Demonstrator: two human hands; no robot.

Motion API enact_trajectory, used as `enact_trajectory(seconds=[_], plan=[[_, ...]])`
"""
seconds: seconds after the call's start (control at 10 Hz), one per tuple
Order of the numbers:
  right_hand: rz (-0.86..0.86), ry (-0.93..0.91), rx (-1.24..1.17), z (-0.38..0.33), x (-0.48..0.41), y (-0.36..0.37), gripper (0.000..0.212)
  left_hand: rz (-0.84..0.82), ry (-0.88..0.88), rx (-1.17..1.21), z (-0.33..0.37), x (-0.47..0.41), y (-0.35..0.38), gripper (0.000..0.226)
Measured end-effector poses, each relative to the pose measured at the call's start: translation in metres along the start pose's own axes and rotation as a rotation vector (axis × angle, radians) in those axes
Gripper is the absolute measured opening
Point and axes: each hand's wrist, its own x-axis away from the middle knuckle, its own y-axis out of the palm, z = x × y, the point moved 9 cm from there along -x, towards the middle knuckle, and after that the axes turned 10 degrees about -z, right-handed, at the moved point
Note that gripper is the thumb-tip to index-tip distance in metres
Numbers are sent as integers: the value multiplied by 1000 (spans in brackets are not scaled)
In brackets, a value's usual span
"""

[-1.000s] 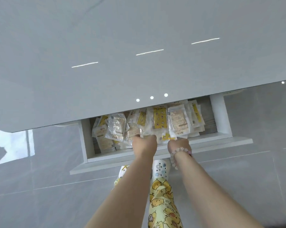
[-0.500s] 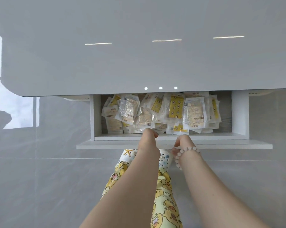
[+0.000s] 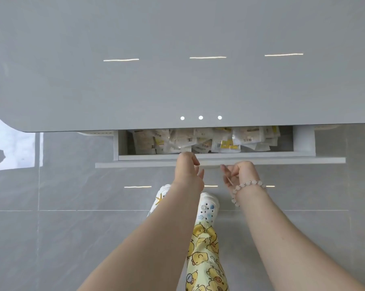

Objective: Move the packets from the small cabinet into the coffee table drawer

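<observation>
Head view, single frame.

Left hand [image 3: 188,171]: its back faces the camera and its fingers are curled under. Nothing is seen in them. The knuckles overlap the front panel of the drawer [image 3: 135,164]; whether they touch it cannot be resolved.

Just beyond those knuckles is the drawer itself, white and standing out only a narrow way from under the glossy grey coffee table top [image 3: 177,80], which covers its rear part.

Contents: packets [image 3: 246,137], many, clear and white with yellow print, heaped and overlapping. The heap runs from left of the left hand across to a little right of the right hand. A strip of bare drawer floor shows at each end, beside the side walls. Count not possible. No packet is in either hand.

Right hand [image 3: 240,171]: just right of the left hand and apart from it, on the near side of the drawer front. The palm is partly turned toward the camera and the fingers are loosely curled, holding nothing. The fingertips are near the panel edge, not plainly touching.

A pale bead bracelet [image 3: 248,183] is on the right wrist.

Below both hands are white shoes [image 3: 208,206] and trousers [image 3: 204,259] with a yellow duck print, on grey floor tiles [image 3: 51,227].
</observation>
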Motion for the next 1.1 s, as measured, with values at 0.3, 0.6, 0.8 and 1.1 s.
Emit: enact_trajectory(seconds=[0.3, 0.6, 0.8, 1.1], plan=[[-132, -281, -20, -66, 18, 50, 33, -163, 99, -254, 58, -28, 22, 24], [-134, -303, -169, -74, 3, 71, 17, -202, 88, 3, 65, -30, 42, 30], [-97, -296, -204, -70, 4, 80, 21, -232, 83, -50, 69, -37, 36, 30], [-71, -49, 529, -68, 27, 94, 14, -156, -29, -538, 84, -1, 39, 14]])
